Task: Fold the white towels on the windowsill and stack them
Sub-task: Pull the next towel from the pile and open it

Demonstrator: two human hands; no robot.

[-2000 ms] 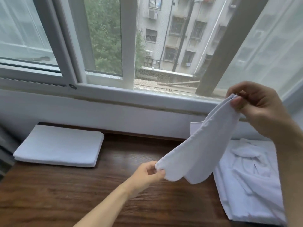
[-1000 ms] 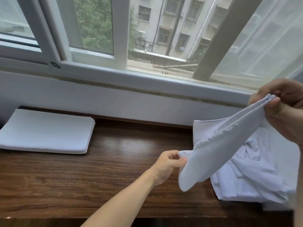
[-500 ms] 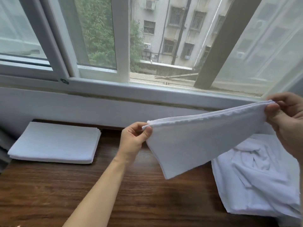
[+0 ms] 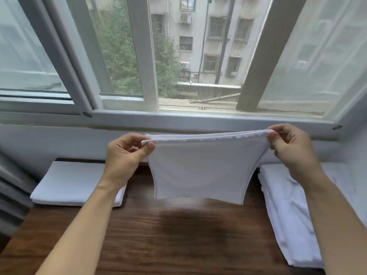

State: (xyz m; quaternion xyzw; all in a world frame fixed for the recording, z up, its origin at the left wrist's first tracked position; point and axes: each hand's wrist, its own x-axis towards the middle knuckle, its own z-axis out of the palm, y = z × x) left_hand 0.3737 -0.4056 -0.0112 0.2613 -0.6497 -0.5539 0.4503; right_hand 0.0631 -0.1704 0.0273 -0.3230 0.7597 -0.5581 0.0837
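Wooden windowsill [image 4: 139, 235], folded stack [image 4: 73, 183] left, window [image 4: 178, 56] behind

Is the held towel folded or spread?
Folded, at least doubled: the towel shows layered top edges, pinched by the left hand and right hand.

The left hand [image 4: 124, 155] now sits level with the right hand [image 4: 292, 149], and the towel [image 4: 200, 171], slack before, hangs stretched flat between them.
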